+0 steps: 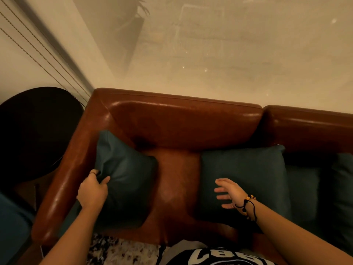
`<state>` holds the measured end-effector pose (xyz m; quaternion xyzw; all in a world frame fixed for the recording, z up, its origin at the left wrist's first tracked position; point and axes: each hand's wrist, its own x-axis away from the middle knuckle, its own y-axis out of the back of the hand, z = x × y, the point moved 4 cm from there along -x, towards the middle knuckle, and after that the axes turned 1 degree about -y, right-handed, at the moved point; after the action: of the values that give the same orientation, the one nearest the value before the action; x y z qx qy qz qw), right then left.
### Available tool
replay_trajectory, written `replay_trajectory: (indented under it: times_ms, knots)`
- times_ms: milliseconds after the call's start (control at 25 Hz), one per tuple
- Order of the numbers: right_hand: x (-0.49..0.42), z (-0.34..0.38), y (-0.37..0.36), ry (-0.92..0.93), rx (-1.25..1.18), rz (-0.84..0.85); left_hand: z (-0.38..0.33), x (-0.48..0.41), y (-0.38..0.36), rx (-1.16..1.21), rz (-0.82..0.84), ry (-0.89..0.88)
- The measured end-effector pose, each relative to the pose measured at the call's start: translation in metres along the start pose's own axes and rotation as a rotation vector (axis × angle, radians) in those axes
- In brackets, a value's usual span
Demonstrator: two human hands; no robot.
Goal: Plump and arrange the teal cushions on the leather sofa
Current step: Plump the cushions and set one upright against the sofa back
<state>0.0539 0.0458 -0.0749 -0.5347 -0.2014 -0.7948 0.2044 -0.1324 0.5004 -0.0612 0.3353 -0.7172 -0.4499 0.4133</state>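
Observation:
A brown leather sofa [183,123] fills the middle of the head view. One teal cushion [126,178] leans against the left armrest, and my left hand [93,190] pinches its left edge, bunching the fabric. A second teal cushion [248,175] lies flat on the seat to the right. My right hand [228,194], with a beaded bracelet on the wrist, hovers over that cushion's left part with fingers spread, holding nothing. More teal cushions [342,188] lie at the far right, partly cut off.
A dark round side table [38,131] stands left of the armrest. A frosted glass wall [210,44] rises behind the sofa back. A speckled rug [122,251] lies in front of the seat. Bare leather seat [177,178] shows between the two cushions.

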Motion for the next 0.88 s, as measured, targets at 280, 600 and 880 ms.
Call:
replay_trajectory:
  times_ms: [280,600,880]
  knots:
    - [-0.022,-0.027,0.081,-0.008,0.264,-0.447,-0.049,0.002,-0.003,-0.255,-0.034,-0.145]
    - [-0.014,-0.066,0.168,-0.088,0.144,-0.827,-0.143,0.083,-0.099,-0.084,0.434,-0.587]
    - [-0.038,-0.064,0.176,-0.114,-0.132,-0.573,-0.158,0.115,-0.142,-0.094,0.782,-0.524]
